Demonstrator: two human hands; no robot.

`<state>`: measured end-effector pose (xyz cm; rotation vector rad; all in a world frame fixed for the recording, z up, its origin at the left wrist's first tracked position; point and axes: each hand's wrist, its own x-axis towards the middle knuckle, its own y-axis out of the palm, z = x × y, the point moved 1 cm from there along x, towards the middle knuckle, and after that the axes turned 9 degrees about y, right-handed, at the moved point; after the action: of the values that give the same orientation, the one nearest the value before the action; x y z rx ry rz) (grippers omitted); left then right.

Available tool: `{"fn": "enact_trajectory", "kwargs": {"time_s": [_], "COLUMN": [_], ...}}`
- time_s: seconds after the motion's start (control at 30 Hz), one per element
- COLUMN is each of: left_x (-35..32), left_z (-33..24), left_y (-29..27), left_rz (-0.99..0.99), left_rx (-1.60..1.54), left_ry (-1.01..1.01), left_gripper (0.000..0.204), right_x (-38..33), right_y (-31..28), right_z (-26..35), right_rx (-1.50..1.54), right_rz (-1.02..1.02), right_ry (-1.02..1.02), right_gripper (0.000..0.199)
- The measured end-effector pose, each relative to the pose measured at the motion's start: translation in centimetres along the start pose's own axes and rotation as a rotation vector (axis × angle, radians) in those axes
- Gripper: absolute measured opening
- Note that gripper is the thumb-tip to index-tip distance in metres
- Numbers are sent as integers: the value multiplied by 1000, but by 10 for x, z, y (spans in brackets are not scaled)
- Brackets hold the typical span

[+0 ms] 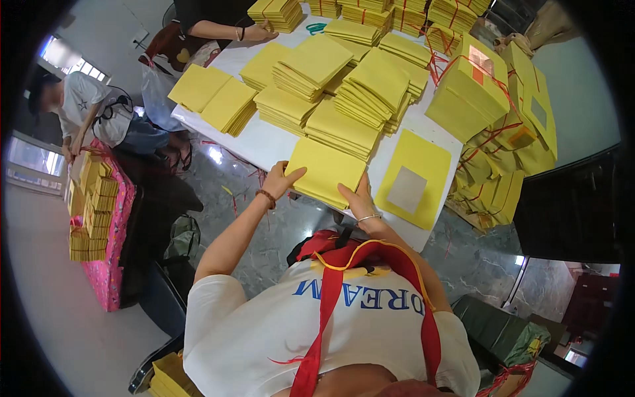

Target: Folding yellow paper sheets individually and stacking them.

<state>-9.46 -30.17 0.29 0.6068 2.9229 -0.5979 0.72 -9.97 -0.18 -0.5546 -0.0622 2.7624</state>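
Observation:
At the table's near edge, a stack of yellow paper [324, 171] lies between my two hands. My left hand [279, 180] grips its left side, thumb on top and fingers at the edge. My right hand [359, 200] holds the near right corner the same way. Just right of it, a yellow sheet with a silvery-grey rectangle [417, 175] lies flat on the white tabletop [442, 221]. Directly beyond my hands, more piles of folded yellow paper [340, 129] crowd the table, some leaning over one another.
Large yellow bundles tied with red string [473, 89] rise at the right. Green scissors [316, 28] lie near the far edge, beside another person's hand [261, 32]. At the left, someone stands by a pink-covered surface [112, 264] bearing yellow stacks. A dark chair [162, 298] is at lower left.

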Motion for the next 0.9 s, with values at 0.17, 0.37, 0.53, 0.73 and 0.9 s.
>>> {"fn": "enact_trajectory", "kwargs": {"time_s": [0.17,0.37,0.53,0.73,0.9], "left_x": [2,-25,-27,-32,-38], "left_z": [17,47,32,45,21], "left_y": [6,18,23,25,18], "left_rz": [-54,-93,-91,-30,109], "left_rx": [5,-374,-486,-670,-783], "left_ry": [-23,-116,-168,-80,-38], "left_gripper": [75,78,86,79,80], "right_x": [18,18,10,-1,-6], "right_y": [0,-10,-12,-15,-24], "right_z": [-24,-28,-17,-11,-14], "right_rx": [180,153,153,219,159], "right_rz": [84,186,224,325,320], "right_ry": [-80,-119,-173,-107,-146], "right_gripper": [66,65,64,65,93]}}
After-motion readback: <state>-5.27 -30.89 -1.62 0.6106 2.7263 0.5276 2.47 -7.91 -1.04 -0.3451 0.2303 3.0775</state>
